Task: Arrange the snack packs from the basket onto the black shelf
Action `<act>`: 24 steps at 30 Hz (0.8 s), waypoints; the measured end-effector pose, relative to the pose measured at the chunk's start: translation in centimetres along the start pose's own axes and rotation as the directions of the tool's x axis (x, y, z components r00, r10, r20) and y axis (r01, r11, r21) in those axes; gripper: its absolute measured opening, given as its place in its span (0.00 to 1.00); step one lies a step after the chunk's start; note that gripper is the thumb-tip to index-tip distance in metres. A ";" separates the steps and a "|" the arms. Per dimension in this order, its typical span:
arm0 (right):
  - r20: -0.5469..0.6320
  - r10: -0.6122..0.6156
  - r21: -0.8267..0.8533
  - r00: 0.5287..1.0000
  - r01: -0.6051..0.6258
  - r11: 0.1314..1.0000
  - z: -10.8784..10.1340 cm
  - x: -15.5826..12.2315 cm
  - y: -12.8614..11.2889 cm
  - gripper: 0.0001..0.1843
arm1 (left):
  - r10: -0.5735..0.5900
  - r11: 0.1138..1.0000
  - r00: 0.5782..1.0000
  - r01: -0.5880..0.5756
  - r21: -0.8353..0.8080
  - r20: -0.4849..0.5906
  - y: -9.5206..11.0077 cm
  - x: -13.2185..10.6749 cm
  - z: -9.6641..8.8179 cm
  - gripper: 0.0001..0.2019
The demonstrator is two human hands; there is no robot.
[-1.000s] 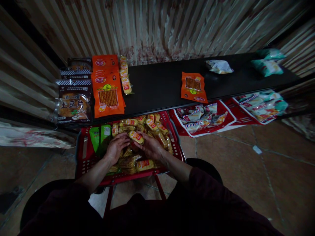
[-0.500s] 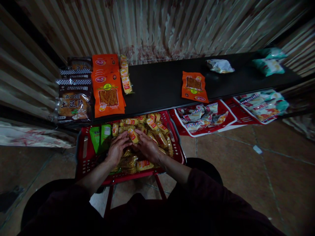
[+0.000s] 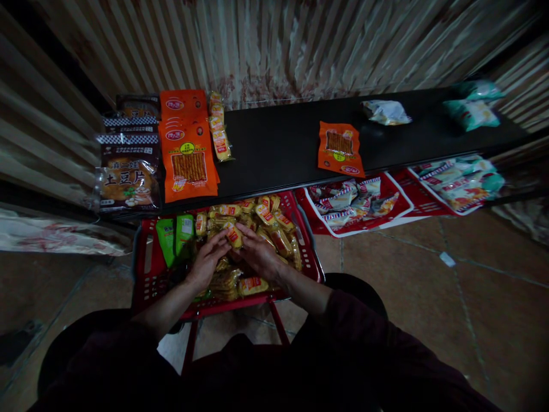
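Over a red shopping basket (image 3: 311, 269), my left hand (image 3: 209, 260) and my right hand (image 3: 258, 250) come together around one small wrapped yellow snack packet (image 3: 233, 235) with a red and white label. The fingers of each hand close on it from either side. Beneath them the basket is filled with many more yellow snack packets (image 3: 281, 242) in clear wrappers. Two green packets (image 3: 184, 233) stand at the basket's left side. My hands hide part of the pile.
A black shelf (image 3: 270, 143) runs behind the basket. On it lie brown potato-chip bags (image 3: 128, 180), orange snack bags (image 3: 189, 160), a row of yellow packets (image 3: 220, 134), a lone orange bag (image 3: 340, 150), a silvery bag (image 3: 387, 112) and teal bags (image 3: 474, 114). More red baskets (image 3: 403, 197) sit below right.
My hands stay in nearly the same place with the yellow packet between them. The view has shifted very slightly; nothing else has visibly moved.
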State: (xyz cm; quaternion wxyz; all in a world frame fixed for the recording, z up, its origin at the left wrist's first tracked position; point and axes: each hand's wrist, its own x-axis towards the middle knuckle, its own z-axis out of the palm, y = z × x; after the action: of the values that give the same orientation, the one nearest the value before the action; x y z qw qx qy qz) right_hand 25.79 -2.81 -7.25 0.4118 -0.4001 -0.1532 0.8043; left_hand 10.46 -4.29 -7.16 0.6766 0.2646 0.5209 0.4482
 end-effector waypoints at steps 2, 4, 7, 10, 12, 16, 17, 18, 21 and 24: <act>0.033 -0.020 -0.048 0.999 0.022 0.999 0.1 -0.2 0.1 0.32 | -0.001 1.000 1.000 0.001 0.015 0.009 -0.3 0.1 -0.1 0.23; 0.075 -0.077 -0.138 0.994 0.087 0.987 0.1 -0.3 0.3 0.33 | 0.000 1.000 1.000 0.000 0.003 0.005 -0.4 0.1 -0.2 0.23; 0.137 -0.227 -0.340 0.964 0.261 0.903 0.0 -0.2 0.9 0.34 | 0.014 1.000 1.000 -0.014 0.000 -0.017 -0.4 0.1 -0.1 0.20; 0.195 -0.331 -0.516 0.923 0.383 0.766 -0.4 0.0 1.5 0.36 | 0.009 1.000 0.999 -0.009 -0.013 -0.050 -0.3 0.1 0.0 0.19; 0.213 -0.343 -0.622 0.915 0.398 0.674 -0.7 0.0 1.6 0.37 | -0.007 0.999 0.997 0.005 -0.040 -0.071 -0.2 0.0 0.1 0.18; 0.271 -0.362 -0.787 0.892 0.422 0.450 -0.7 -0.2 1.4 0.35 | -0.061 0.990 0.996 0.051 -0.130 -0.070 0.0 0.2 0.1 0.18; 0.295 -0.365 -0.803 0.883 0.436 0.407 -0.7 -0.2 1.3 0.35 | -0.076 0.985 0.995 0.064 -0.157 -0.068 0.0 0.2 0.0 0.18; 0.319 -0.363 -0.811 0.875 0.450 0.373 -0.7 -0.3 1.3 0.35 | -0.088 0.980 0.994 0.074 -0.183 -0.072 0.0 0.3 0.0 0.17; 0.375 -0.351 -0.816 0.858 0.485 0.313 -0.8 -0.3 1.3 0.35 | -0.123 0.966 0.987 0.095 -0.242 -0.106 0.0 0.5 -0.2 0.15; 0.403 -0.360 -0.801 0.841 0.515 0.306 -0.9 -0.2 1.3 0.32 | -0.148 0.960 0.982 0.114 -0.257 -0.117 0.0 0.6 -0.3 0.15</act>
State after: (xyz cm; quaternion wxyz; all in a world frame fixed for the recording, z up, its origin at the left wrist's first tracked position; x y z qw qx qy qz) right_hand 25.83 -3.85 -8.48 0.3298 -0.4360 -0.6827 0.4848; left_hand 10.26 -3.80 -7.55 0.6960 0.1115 0.5215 0.4809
